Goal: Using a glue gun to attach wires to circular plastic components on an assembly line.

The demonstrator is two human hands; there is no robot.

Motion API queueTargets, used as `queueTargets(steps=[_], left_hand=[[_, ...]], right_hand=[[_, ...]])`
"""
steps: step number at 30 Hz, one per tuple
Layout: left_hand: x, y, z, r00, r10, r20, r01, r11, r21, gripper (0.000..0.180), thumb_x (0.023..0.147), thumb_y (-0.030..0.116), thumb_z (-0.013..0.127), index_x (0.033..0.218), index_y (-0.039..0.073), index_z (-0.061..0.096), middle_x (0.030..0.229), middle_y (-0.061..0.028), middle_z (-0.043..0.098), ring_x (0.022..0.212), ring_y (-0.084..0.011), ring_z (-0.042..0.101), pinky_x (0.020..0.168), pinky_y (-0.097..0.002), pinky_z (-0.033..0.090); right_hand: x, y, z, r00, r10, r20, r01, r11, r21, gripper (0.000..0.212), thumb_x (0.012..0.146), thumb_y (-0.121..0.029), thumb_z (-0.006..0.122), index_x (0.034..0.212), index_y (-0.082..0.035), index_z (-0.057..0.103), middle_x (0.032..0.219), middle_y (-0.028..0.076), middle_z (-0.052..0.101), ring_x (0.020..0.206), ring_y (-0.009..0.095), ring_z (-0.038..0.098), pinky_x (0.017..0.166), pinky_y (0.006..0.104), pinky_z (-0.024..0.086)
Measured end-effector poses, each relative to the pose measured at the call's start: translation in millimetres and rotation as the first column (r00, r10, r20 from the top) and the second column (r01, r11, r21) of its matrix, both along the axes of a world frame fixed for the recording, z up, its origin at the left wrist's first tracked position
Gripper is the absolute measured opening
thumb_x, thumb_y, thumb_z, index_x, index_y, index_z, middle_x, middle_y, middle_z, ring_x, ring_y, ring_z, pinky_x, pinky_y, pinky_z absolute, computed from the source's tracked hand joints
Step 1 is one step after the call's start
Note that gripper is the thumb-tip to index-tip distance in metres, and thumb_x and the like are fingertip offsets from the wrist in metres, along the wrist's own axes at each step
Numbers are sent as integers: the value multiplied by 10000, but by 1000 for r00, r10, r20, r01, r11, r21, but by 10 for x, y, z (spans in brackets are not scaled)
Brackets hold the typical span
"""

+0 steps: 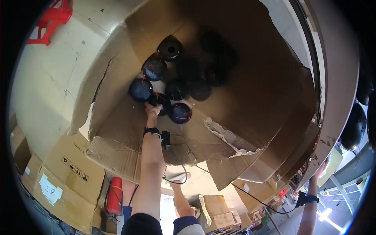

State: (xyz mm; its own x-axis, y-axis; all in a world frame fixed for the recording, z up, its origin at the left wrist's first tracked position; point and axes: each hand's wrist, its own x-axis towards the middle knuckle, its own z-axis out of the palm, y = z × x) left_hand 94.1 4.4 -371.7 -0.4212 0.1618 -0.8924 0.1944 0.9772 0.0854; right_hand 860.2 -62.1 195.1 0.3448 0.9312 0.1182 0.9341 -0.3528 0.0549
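Note:
My left hand reaches down into a large cardboard box, its fingers closed at the rim of a black rounded shell with thin red wires. Another black shell lies just beyond my fingers, and one with red wires is to the right. Several more sit in the box, the farther ones lost in shadow. At the far right my right hand is raised against the edge of a pale tabletop; its fingers are too small and partly hidden to tell their grip. Each wrist wears a black strap with a small device.
Torn flaps edge the box's near side. A closed carton and a red cylinder stand at lower left, a red stool at upper left. More black shells appear beyond the tabletop. A black cable trails at lower right.

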Motion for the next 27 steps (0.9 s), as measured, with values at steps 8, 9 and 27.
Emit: queueTargets(steps=[8,9,27], left_hand=[[-579,-274,-19,976,-213,-48,217,922,320,968,714,136,771,1490,79,196,1379,-245,464,1266,-368,481,1076,-395,397],[-562,-275,24,949,-292,-120,311,931,191,946,733,146,736,1500,84,185,1456,-231,389,1323,-373,421,1102,-392,365],[1879,1567,6695,91,-993,-81,355,-43,934,84,803,83,715,873,38,703,883,-86,725,663,-94,624,582,-257,492]], right_hand=[[-663,147,-280,956,-62,-287,96,990,106,460,995,-248,343,1387,-24,430,1387,140,466,1281,260,440,1094,378,335],[-722,160,-317,947,-72,-312,122,982,144,458,988,-218,331,1389,-17,426,1405,139,453,1299,262,424,1112,372,303],[-1697,633,48,911,-352,-215,409,839,359,457,834,-76,464,1283,-87,550,1400,168,467,1286,339,437,1062,439,349]])
